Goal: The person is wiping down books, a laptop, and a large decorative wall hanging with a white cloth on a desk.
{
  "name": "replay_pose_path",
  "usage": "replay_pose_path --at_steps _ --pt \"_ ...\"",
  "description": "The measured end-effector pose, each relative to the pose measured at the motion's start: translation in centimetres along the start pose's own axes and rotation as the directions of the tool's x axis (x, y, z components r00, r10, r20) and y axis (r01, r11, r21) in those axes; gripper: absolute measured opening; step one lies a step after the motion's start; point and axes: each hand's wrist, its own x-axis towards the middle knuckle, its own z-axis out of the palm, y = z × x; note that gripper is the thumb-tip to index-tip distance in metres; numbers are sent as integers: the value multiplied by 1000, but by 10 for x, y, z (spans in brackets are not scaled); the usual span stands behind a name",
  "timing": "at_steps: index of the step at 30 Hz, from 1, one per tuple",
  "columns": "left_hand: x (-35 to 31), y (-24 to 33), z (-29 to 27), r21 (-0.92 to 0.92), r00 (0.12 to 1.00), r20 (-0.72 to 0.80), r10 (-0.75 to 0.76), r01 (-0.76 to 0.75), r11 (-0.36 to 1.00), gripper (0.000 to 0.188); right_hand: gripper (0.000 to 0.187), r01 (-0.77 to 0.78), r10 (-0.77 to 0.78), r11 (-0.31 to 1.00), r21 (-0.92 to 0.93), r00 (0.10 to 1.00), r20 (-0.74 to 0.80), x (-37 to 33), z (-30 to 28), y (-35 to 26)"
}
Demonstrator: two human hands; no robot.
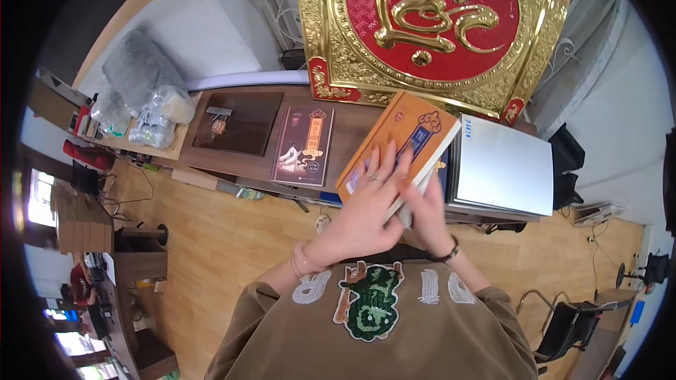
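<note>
the orange book (389,125) bears blue, the panel (431,20) gold-patterned red.

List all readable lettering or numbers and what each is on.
Wording not copied; locations only.
Red-and-gold plaque: large raised gold lettering.
Orange book: lettering on blue panel, partly behind left hand.
Brown book: print on orange panel and elsewhere, too small to read.
Pale sheet: blue marks near upper left corner.

Bright room with white walls (220,32) and a wood-toned floor (211,257).
A brown desk (352,125) stands near the wall; a black chair (569,327) sits at lower right, bright windows (44,195) line the left, and what seems a second desk (121,324) bends along the dim rim.
</note>
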Motion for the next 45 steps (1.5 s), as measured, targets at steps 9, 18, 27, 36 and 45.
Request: replay_pose_path --at_steps 9,18,27,36,45 --pt "36 -93 26 -194 1000 -3 -14 13 981 105 38 -132 44 958 -253 945 -325 59 -99 -12" --pt "11 -137 102 -678 989 92 -117 148 720 114 35 -160 -89 811 -563 917 -389 72 -108 33" --pt "10 -139 98 -331 1000 -25 -13 4 944 96 44 -167 -153 417 -894 956 -250 55 -95 20" --pt "13 -149 92 -291 997 24 68 -58 955 99 63 41 -68 235 -971 997 26 29 -85 39" --pt "-9 -155 63 -158 999 25 35 -30 987 83 61 -24 -150 570 -822 980 -133 27 -75 36"
